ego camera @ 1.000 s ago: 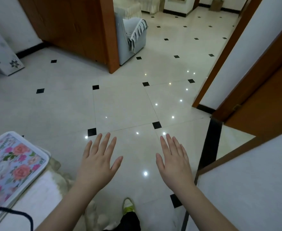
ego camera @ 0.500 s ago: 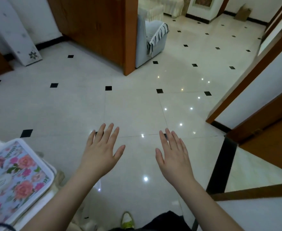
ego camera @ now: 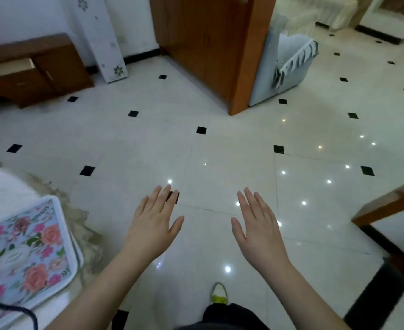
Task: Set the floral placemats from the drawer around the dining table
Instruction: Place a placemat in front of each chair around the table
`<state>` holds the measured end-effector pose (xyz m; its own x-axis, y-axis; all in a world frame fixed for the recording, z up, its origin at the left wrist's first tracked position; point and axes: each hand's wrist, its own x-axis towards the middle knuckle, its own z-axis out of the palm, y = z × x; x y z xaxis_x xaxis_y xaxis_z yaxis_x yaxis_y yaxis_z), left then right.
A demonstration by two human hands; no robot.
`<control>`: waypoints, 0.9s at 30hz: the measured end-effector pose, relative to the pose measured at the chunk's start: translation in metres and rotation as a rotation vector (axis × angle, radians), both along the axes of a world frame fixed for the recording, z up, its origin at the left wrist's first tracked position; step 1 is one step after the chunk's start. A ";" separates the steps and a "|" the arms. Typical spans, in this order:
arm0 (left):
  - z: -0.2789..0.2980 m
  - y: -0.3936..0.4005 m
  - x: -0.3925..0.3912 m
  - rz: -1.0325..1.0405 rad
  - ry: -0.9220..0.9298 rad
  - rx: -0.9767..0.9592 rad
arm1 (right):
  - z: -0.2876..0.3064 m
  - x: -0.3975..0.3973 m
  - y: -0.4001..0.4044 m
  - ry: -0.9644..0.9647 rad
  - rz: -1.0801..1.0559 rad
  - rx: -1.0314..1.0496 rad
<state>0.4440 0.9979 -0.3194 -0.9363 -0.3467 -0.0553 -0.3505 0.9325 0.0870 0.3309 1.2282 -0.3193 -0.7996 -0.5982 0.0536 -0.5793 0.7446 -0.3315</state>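
Both hands, left hand (ego camera: 152, 225) and right hand (ego camera: 259, 231), spread empty; one floral placemat (ego camera: 27, 253) laid at eight o'clock, the open drawer (ego camera: 11, 67) at ten o'clock likely next.

Both arms stretched out front, left hand (ego camera: 154, 223) and right hand (ego camera: 259, 228) flat, palms down, fingers spread, holding nothing.

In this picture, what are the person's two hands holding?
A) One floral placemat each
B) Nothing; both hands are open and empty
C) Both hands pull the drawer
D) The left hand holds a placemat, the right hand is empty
B: the left hand and the right hand are spread flat over the tiled floor with no grip on anything; the floral placemat lies apart on the table, and the open drawer is far off.
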 end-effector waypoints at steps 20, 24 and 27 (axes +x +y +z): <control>-0.008 -0.135 0.094 0.785 -0.018 0.035 | 0.000 -0.073 -0.257 0.008 0.650 -0.028; -0.009 -0.167 0.122 0.898 0.049 0.059 | 0.005 -0.047 -0.323 0.006 0.783 -0.004; -0.007 -0.192 0.145 0.970 0.078 0.082 | 0.007 -0.024 -0.369 0.014 0.872 -0.005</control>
<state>0.5894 0.8063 -0.3268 -0.2485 -0.9665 -0.0638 -0.9531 0.2322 0.1943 0.3071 0.8594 -0.3123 -0.0560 -0.9964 0.0643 -0.9463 0.0324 -0.3218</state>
